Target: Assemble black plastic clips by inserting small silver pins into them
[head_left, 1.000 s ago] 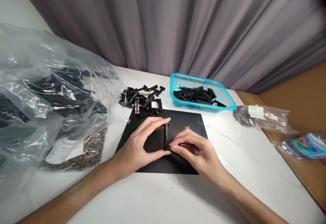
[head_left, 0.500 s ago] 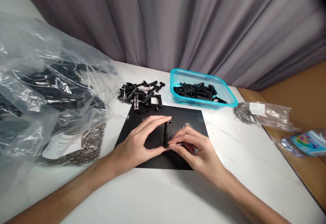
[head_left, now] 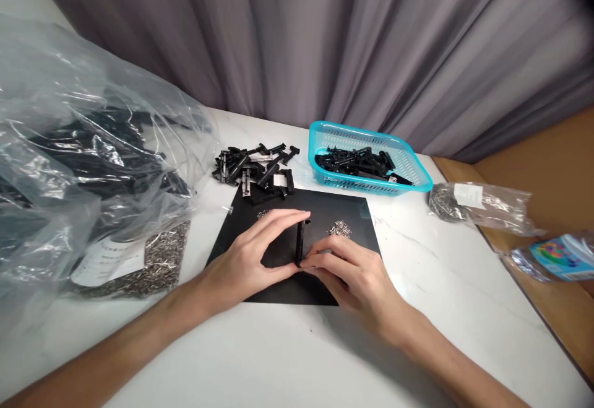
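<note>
A slim black plastic part [head_left: 300, 241] stands upright over the black mat [head_left: 288, 290]. My left hand [head_left: 245, 253] grips it between the thumb below and the fingertips above. At its lower end, the fingers of my right hand [head_left: 359, 272] are pinched together and touch it; what they hold, if anything, is hidden. Just beyond my right hand lies a small heap of shiny metal pieces [head_left: 340, 229]. Another small metal heap [head_left: 262, 214] is partly covered by my left hand.
Loose black plastic parts [head_left: 257, 169] are piled behind the mat. A blue basket [head_left: 371, 185] holds more. At left lie a large clear bag [head_left: 153, 104] and a bag of metal pieces [head_left: 162, 259]; at right, a smaller bag [head_left: 492, 210] and a labelled bottle [head_left: 557, 256].
My right hand has turned over the lower end of the black plastic part, its fingers now more downward. A thin shiny piece seen by those fingers is now hidden. My left hand keeps its grip.
</note>
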`<state>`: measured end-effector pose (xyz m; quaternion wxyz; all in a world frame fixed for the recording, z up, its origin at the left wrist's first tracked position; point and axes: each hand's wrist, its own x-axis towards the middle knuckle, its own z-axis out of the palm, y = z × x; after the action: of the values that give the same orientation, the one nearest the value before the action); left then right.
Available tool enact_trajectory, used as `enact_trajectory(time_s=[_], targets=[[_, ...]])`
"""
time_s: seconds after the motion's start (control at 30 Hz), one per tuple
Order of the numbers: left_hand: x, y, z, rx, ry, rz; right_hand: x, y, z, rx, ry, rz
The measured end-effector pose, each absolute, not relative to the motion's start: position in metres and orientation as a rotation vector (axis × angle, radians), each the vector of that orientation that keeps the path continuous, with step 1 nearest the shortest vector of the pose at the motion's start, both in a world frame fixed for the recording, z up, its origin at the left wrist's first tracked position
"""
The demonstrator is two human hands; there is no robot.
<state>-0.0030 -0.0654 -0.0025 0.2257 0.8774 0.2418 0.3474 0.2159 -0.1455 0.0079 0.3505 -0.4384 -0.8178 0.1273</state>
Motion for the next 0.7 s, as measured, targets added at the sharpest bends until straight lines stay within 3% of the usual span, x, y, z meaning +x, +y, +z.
enact_trajectory(time_s=[0.33,0.7], targets=[[-0.002,-0.067,-0.004,2.427,0.654,0.953,0.222,-0.139,0.024,-1.222,-1.979,0.873],[-0.002,-0.069,-0.002,2.436,0.668,0.903,0.219,-0.135,0.013,-1.408,-1.644,1.099]])
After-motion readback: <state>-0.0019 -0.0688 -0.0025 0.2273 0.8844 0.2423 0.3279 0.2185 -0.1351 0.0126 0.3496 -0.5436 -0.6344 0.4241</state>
